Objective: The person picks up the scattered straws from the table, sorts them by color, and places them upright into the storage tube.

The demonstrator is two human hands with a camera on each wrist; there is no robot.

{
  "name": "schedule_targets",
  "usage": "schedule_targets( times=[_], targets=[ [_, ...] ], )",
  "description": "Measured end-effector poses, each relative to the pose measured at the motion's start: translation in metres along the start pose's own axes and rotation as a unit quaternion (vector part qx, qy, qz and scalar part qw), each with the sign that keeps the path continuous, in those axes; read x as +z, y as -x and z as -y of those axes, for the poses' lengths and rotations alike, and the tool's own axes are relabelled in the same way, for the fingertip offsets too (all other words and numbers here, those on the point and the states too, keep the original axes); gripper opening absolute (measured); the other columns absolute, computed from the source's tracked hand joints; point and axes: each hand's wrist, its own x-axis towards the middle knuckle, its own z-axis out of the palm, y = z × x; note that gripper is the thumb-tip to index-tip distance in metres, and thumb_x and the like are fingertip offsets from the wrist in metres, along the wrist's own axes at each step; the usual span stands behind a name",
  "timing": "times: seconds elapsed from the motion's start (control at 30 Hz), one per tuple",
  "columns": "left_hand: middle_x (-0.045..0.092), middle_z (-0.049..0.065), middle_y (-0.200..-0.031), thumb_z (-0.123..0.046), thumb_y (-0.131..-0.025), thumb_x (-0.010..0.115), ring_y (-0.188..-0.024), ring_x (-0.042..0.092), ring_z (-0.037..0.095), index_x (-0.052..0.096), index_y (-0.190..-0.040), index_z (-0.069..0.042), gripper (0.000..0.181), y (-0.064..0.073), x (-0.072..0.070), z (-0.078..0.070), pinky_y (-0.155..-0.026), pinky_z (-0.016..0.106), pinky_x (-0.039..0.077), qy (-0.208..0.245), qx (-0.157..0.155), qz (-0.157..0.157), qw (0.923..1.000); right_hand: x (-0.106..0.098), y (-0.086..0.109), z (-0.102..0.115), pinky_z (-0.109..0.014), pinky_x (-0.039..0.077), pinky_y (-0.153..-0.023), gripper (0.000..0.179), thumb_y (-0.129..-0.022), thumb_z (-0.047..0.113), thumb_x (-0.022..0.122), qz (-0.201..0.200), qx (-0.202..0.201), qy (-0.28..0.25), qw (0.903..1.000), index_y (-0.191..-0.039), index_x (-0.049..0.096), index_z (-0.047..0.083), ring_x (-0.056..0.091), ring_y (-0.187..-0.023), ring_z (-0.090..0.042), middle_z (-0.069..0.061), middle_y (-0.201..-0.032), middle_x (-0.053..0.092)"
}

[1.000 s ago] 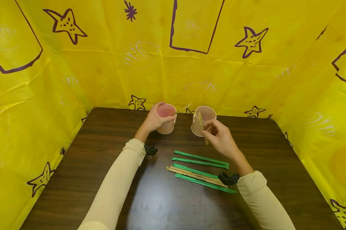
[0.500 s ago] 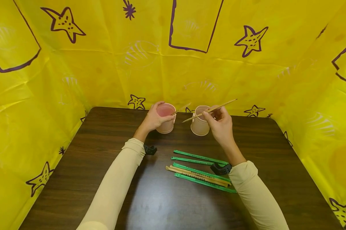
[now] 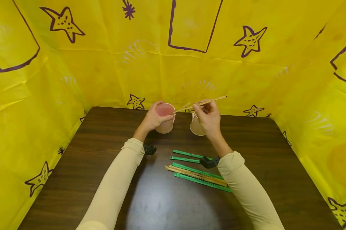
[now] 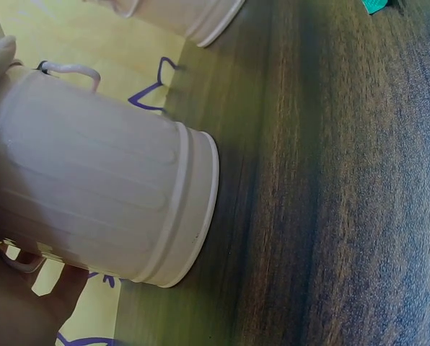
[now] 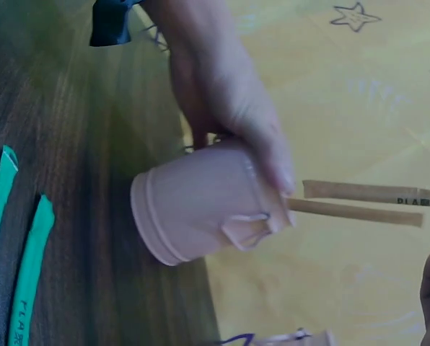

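My left hand (image 3: 155, 117) grips a small pale pink bucket (image 3: 165, 127), shaped like a little bin with side handles, standing upright at the table's back edge. A tan paper-wrapped straw (image 5: 374, 212) leans out of its mouth. Between right-hand (image 3: 209, 118) thumb and fingers I pinch another tan wrapped straw (image 3: 219, 98), held slanting with its lower end right at the left bucket's rim. In the right wrist view that held straw (image 5: 374, 191) lies alongside the leaning one. Behind my right hand stands a second pink bucket (image 3: 197, 128), its mouth mostly hidden.
Several green wrapped straws (image 3: 185, 153) lie on the dark wooden table (image 3: 149, 198), nearer me than the buckets. Tan wrapped straws (image 3: 187, 173) lie among them. My right forearm covers some of their ends. A yellow patterned sheet (image 3: 103, 73) rises behind the table.
My right hand lifted its tan straw from in front of the right bucket, tilted it toward level, then moved left to the left bucket's rim. My left hand stayed on its bucket.
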Motion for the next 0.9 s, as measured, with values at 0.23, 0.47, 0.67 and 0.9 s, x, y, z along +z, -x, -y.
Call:
schedule_targets(
  times=[0.23,0.47,0.67,0.9],
  targets=[
    [0.04,0.016,-0.151,-0.035,-0.076,0.091,-0.132,0.05,0.038,0.038,-0.155,-0.014,0.097,0.0,0.0,0.002,-0.112,0.054,0.042,0.001,0.003,0.002,1.0,0.016,0.0,-0.013,-0.016,0.04,-0.045,0.025,-0.091,-0.002,0.072,0.021,0.017,0.023,0.9994,-0.111,0.06,-0.012,0.048,-0.048,-0.003,0.009,-0.087,0.07],
    [0.041,0.016,-0.15,-0.038,-0.076,0.091,-0.131,0.051,0.037,0.039,-0.154,-0.016,0.097,0.0,-0.002,0.003,-0.112,0.054,0.043,-0.006,0.005,0.001,1.0,0.032,0.001,-0.009,-0.015,0.034,-0.044,0.025,-0.093,-0.004,0.069,0.051,0.073,0.034,0.9954,-0.115,0.06,-0.014,0.043,-0.051,-0.003,0.002,-0.094,0.068],
    [0.04,0.016,-0.151,-0.036,-0.076,0.091,-0.132,0.05,0.037,0.039,-0.154,-0.015,0.096,0.001,-0.002,0.002,-0.113,0.053,0.042,-0.005,0.005,-0.002,1.0,0.042,-0.001,0.001,-0.016,0.036,-0.046,0.026,-0.093,-0.002,0.069,0.064,0.118,0.054,0.9895,-0.115,0.059,-0.012,0.045,-0.053,-0.003,-0.018,-0.099,0.068],
    [0.041,0.016,-0.151,-0.035,-0.077,0.09,-0.131,0.051,0.036,0.039,-0.154,-0.014,0.095,0.001,-0.001,0.001,-0.113,0.052,0.043,-0.005,0.011,-0.002,0.9999,0.047,-0.007,-0.036,-0.016,0.037,-0.045,0.022,-0.093,0.003,0.071,0.066,0.154,0.044,0.9849,-0.112,0.061,-0.002,0.047,-0.053,-0.004,-0.002,-0.095,0.066]
  ],
)
